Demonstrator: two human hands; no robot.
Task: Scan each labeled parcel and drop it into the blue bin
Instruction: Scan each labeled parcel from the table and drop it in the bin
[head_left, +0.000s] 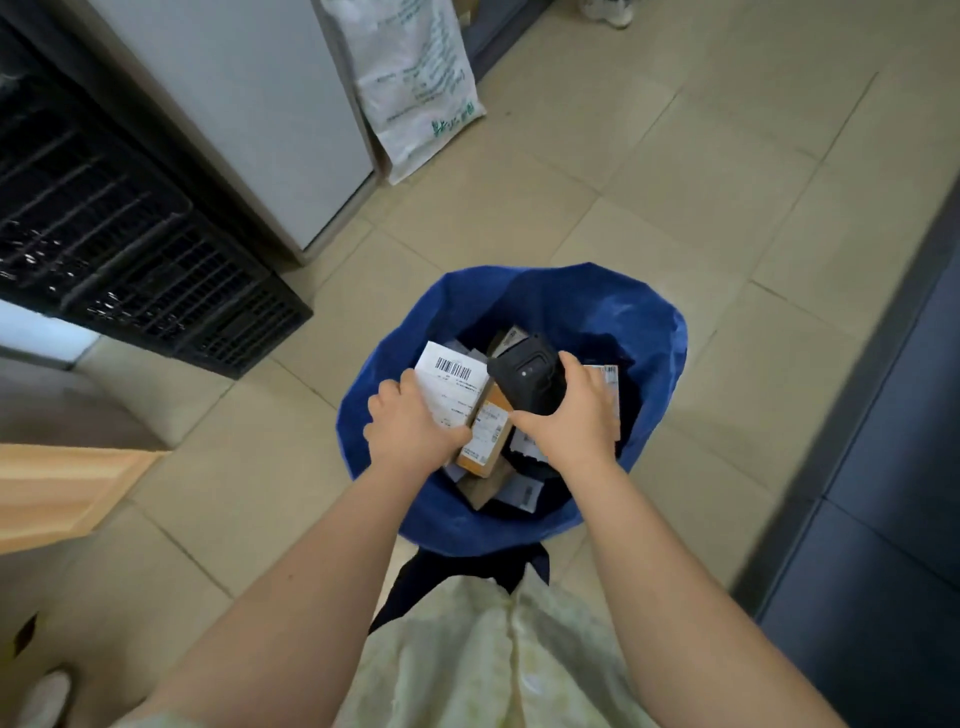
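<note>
The blue bin stands on the tiled floor right in front of me, with several labeled parcels lying inside. My left hand grips a white parcel with a barcode label, held over the bin's opening. My right hand holds the black handheld scanner, which points toward the parcel. Between my hands lies a brown cardboard box with a white label, atop the pile in the bin.
A black plastic crate stands at the left beside a grey cabinet. A white printed sack leans against that cabinet. A wooden surface edge juts in at the left. A dark mat runs along the right.
</note>
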